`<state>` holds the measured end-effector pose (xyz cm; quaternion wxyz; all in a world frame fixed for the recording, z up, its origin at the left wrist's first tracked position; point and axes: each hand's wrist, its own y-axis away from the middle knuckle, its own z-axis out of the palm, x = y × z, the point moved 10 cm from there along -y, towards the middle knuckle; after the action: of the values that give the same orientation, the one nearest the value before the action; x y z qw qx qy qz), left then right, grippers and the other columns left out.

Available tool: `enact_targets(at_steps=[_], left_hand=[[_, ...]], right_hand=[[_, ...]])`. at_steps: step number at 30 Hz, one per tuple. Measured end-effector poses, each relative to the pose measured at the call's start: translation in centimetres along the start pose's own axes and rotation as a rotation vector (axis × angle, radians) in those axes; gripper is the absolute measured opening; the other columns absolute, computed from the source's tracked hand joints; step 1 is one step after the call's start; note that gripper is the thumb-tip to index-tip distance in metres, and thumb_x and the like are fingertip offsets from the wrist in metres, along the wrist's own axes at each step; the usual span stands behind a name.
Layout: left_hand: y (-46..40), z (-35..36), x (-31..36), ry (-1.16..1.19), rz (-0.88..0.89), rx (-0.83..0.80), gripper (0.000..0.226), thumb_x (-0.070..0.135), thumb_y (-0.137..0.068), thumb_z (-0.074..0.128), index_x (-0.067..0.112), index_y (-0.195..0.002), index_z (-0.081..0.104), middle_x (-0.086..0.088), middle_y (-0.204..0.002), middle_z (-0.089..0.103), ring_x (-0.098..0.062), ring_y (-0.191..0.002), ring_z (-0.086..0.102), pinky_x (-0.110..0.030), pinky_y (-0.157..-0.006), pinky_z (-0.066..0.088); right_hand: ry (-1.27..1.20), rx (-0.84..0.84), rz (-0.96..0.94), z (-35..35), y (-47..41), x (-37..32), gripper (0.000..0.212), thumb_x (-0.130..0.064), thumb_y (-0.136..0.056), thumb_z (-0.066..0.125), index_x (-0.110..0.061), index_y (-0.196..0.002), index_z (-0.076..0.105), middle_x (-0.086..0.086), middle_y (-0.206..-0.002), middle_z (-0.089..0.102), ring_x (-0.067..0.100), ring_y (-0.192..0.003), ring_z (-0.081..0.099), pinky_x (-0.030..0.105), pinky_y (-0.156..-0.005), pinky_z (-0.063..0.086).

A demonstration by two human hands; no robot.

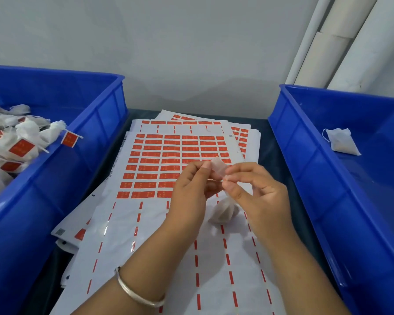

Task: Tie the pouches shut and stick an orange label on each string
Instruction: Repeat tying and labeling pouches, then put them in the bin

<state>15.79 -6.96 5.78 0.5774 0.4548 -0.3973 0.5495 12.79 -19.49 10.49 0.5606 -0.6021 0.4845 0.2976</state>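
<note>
My left hand (189, 189) and my right hand (255, 192) meet above the label sheets. Between their fingertips they pinch a small label (218, 169), seen from its pale back side, together with a thin string. A white pouch (224, 211) hangs or lies just below the hands, blurred. The top label sheet (168, 160) holds several rows of orange labels; its near part is peeled, leaving only orange dashes.
A blue bin (82, 137) on the left holds several tied white pouches with orange labels. A blue bin (305, 144) on the right holds one untied pouch (341, 143). More label sheets are stacked underneath. White tubes lean in the back right corner.
</note>
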Motion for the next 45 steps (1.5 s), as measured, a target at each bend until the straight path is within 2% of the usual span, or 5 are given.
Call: enact_targets(at_steps=[5,13,18,23,45], left_hand=[[0.8,1.1,-0.2,0.038,-0.053,-0.075,0.025,0.031,-0.095,0.047,0.03,-0.082,0.069,0.003,-0.082,0.072,-0.018,-0.078,0.07,-0.03,-0.078,0.055],[1.0,1.4,-0.6,0.064,-0.106,-0.083,0.022,0.023,-0.094,0.051,0.019,-0.082,0.069,0.002,-0.073,0.068,-0.014,-0.049,0.055,-0.038,-0.078,0.053],[0.8,1.0,-1.3,0.077,-0.145,-0.049,0.017,0.023,-0.092,0.055,0.018,-0.087,0.07,0.001,-0.073,0.069,-0.014,-0.051,0.054,-0.032,-0.072,0.054],[0.8,0.9,-1.6,0.099,-0.174,-0.046,0.015,0.024,-0.091,0.055,0.019,-0.091,0.07,0.0,-0.079,0.071,-0.015,-0.057,0.057,-0.027,-0.065,0.053],[0.9,2.0,-1.5,0.094,-0.195,-0.195,0.02,0.011,-0.094,0.048,0.01,-0.095,0.067,-0.007,-0.084,0.07,-0.016,-0.059,0.061,-0.026,-0.063,0.052]], right_hand=[[0.003,0.029,-0.01,-0.6,-0.1,0.0,0.012,-0.045,-0.068,0.068,-0.035,-0.076,0.068,-0.024,-0.098,0.059,0.002,-0.106,0.057,0.013,-0.09,0.049],[-0.111,0.074,0.054,-1.2,-0.2,0.6,0.014,-0.044,-0.066,0.066,-0.033,-0.074,0.067,-0.022,-0.092,0.061,0.002,-0.101,0.06,0.011,-0.079,0.051],[-0.147,0.097,0.071,-1.5,-0.2,0.8,0.002,-0.037,-0.067,0.069,-0.035,-0.066,0.069,-0.023,-0.088,0.062,0.0,-0.096,0.062,0.01,-0.073,0.051],[-0.156,0.112,0.107,-1.7,-0.4,1.7,0.031,-0.011,-0.08,0.071,-0.04,-0.068,0.072,-0.02,-0.088,0.065,0.002,-0.096,0.063,0.014,-0.073,0.053],[-0.196,0.129,0.262,-2.4,-0.3,3.3,0.019,-0.016,-0.088,0.065,-0.026,-0.072,0.07,-0.01,-0.091,0.073,0.011,-0.092,0.069,0.025,-0.073,0.056]])
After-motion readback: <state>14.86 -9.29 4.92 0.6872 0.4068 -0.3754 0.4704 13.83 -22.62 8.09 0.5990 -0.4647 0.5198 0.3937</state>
